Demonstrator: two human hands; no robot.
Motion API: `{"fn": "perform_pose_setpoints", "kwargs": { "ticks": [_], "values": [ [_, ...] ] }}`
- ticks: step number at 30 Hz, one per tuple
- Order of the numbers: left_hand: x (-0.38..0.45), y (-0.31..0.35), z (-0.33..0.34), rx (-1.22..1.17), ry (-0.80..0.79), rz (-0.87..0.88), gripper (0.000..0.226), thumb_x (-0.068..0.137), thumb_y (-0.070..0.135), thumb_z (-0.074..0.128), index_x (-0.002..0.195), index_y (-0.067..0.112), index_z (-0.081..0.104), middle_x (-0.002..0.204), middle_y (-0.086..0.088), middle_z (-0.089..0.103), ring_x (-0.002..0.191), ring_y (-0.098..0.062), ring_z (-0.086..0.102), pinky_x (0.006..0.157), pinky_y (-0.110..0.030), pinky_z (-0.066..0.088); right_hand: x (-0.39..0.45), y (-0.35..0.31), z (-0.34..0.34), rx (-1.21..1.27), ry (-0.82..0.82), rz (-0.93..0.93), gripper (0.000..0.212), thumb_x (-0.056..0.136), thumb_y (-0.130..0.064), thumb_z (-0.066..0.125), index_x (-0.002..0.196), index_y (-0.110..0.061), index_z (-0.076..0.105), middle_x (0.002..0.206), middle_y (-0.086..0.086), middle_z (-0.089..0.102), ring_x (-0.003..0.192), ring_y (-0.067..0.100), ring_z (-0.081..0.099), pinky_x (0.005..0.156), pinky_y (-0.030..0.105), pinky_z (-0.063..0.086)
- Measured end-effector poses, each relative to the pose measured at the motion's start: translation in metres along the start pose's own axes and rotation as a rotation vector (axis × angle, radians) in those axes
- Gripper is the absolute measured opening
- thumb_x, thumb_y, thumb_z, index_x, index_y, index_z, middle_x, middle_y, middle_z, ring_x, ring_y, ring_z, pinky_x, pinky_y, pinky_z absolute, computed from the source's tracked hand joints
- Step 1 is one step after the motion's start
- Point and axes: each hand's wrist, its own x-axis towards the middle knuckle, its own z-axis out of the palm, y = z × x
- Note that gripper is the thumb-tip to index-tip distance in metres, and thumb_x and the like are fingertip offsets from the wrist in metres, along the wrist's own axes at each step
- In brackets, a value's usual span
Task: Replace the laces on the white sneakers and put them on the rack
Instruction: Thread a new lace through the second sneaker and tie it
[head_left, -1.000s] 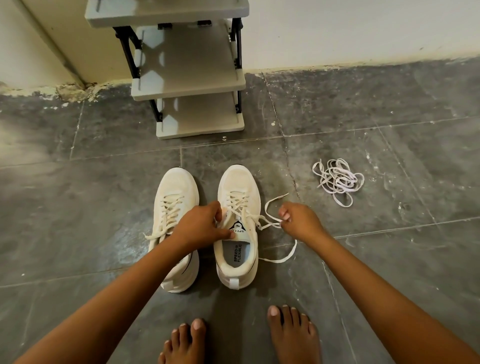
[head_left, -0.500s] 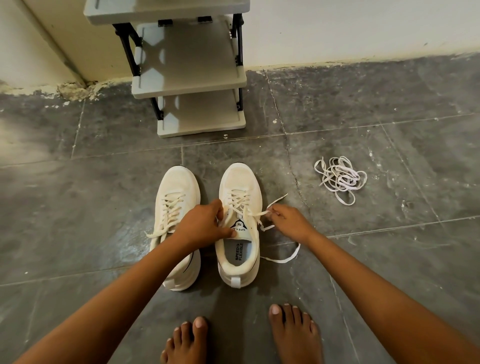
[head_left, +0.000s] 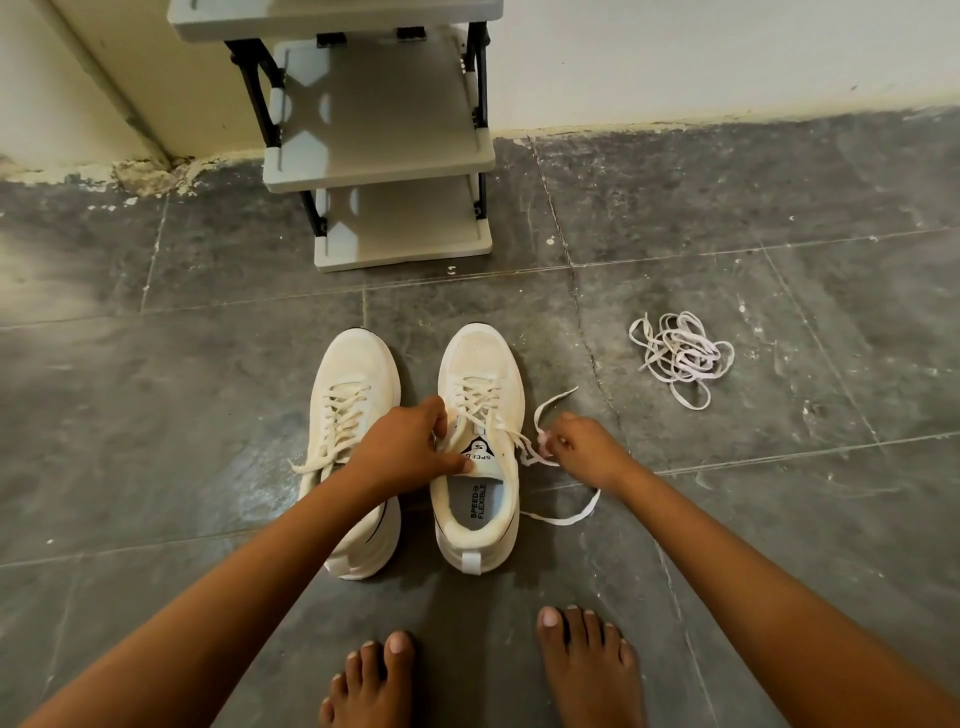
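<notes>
I am watching 2 white sneakers standing side by side on the grey floor (head_left: 156, 441), toes toward the rack (head_left: 379, 156). The left sneaker (head_left: 353, 415) is sitting laced. My left hand (head_left: 405, 447) is gripping the tongue of the right sneaker (head_left: 480, 514). My right hand (head_left: 584, 447) is pinching that shoe's loosened lace (head_left: 558, 517) just beside it. A bundle of spare laces (head_left: 680, 356) is lying well apart, farther right.
</notes>
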Motion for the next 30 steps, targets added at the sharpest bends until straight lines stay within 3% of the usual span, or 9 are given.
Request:
{"fn": "perform_pose_setpoints", "kwargs": {
  "ticks": [4, 8, 10, 13, 16, 19, 23, 27, 30],
  "values": [
    [-0.001, 0.0, 0.0, -0.001, 0.002, 0.0, 0.043, 0.075, 0.044, 0.074, 0.094, 0.02, 0.044, 0.08, 0.004, 0.054, 0.073, -0.013, 0.053, 0.062, -0.021, 0.041, 0.001, 0.006, 0.007, -0.277, -0.027, -0.104, 0.023, 0.082, -0.012, 0.065, 0.104, -0.007, 0.061, 0.111, 0.01, 0.053, 0.101, 0.025, 0.053, 0.082, 0.03, 0.042],
    [-0.001, 0.001, 0.0, 0.003, 0.003, -0.003, 0.042, 0.075, 0.044, 0.073, 0.094, 0.02, 0.044, 0.08, 0.004, 0.053, 0.073, -0.012, 0.052, 0.061, -0.021, 0.04, -0.001, 0.006, 0.005, -0.331, 0.02, -0.043, 0.008, 0.087, -0.012, 0.057, 0.093, -0.009, 0.062, 0.108, 0.012, 0.055, 0.099, 0.028, 0.055, 0.083, 0.037, 0.046],
    [0.0, 0.001, -0.001, -0.001, 0.004, -0.002, 0.043, 0.075, 0.044, 0.074, 0.094, 0.019, 0.045, 0.081, 0.003, 0.054, 0.074, -0.013, 0.053, 0.062, -0.021, 0.041, -0.002, -0.006, -0.013, -0.039, 0.118, 0.025, 0.004, 0.089, -0.012, 0.057, 0.085, -0.014, 0.059, 0.098, 0.009, 0.061, 0.091, 0.023, 0.059, 0.082, 0.036, 0.049],
    [0.001, 0.003, -0.007, 0.01, -0.022, -0.003, 0.044, 0.073, 0.047, 0.074, 0.095, 0.019, 0.048, 0.083, 0.004, 0.056, 0.076, -0.013, 0.055, 0.068, -0.024, 0.046, -0.006, -0.043, -0.058, 0.554, 0.249, 0.046, 0.012, 0.092, -0.009, 0.053, 0.084, -0.017, 0.05, 0.075, 0.003, 0.059, 0.064, 0.01, 0.056, 0.064, 0.026, 0.05],
    [0.004, 0.01, -0.023, -0.032, 0.078, 0.04, 0.04, 0.073, 0.049, 0.073, 0.092, 0.02, 0.053, 0.08, 0.008, 0.057, 0.075, -0.009, 0.056, 0.069, -0.025, 0.049, -0.013, -0.086, -0.097, 0.855, 0.204, -0.077, 0.013, 0.092, -0.004, 0.051, 0.095, -0.016, 0.05, 0.064, -0.001, 0.053, 0.049, 0.004, 0.047, 0.053, 0.022, 0.048],
    [0.003, 0.029, -0.043, -0.358, 0.178, 0.121, 0.029, 0.079, 0.039, 0.07, 0.089, 0.015, 0.057, 0.079, 0.004, 0.063, 0.066, -0.007, 0.059, 0.059, -0.019, 0.048, -0.018, -0.118, -0.113, 1.16, 0.028, -0.164, 0.017, 0.094, 0.0, 0.045, 0.1, -0.011, 0.057, 0.072, 0.0, 0.064, 0.056, 0.008, 0.058, 0.06, 0.024, 0.054],
    [-0.01, 0.057, -0.053, -0.783, 0.035, 0.203, 0.027, 0.085, 0.024, 0.066, 0.107, 0.015, 0.056, 0.1, 0.0, 0.066, 0.058, -0.011, 0.062, 0.052, -0.02, 0.048, -0.018, -0.139, -0.108, 1.373, -0.08, -0.161, 0.035, 0.092, 0.014, 0.032, 0.106, -0.002, 0.059, 0.101, 0.01, 0.067, 0.088, 0.014, 0.068, 0.079, 0.023, 0.057],
    [-0.017, 0.064, -0.047, -0.887, -0.064, 0.233, 0.033, 0.089, 0.019, 0.062, 0.119, 0.016, 0.049, 0.097, 0.001, 0.066, 0.059, -0.013, 0.06, 0.054, -0.021, 0.049, -0.017, -0.145, -0.098, 1.418, -0.086, -0.156, 0.053, 0.085, 0.024, 0.024, 0.117, -0.005, 0.055, 0.118, 0.01, 0.062, 0.113, 0.016, 0.059, 0.093, 0.023, 0.05],
    [-0.015, 0.055, -0.048, -0.822, -0.031, 0.243, 0.016, 0.093, 0.013, 0.055, 0.108, 0.009, 0.059, 0.08, -0.001, 0.065, 0.054, -0.008, 0.055, 0.052, -0.018, 0.046, -0.014, -0.145, -0.092, 1.287, 0.056, -0.134, 0.047, 0.085, 0.023, 0.037, 0.112, -0.009, 0.057, 0.113, 0.005, 0.063, 0.113, 0.015, 0.058, 0.087, 0.017, 0.052]
  ]
}}
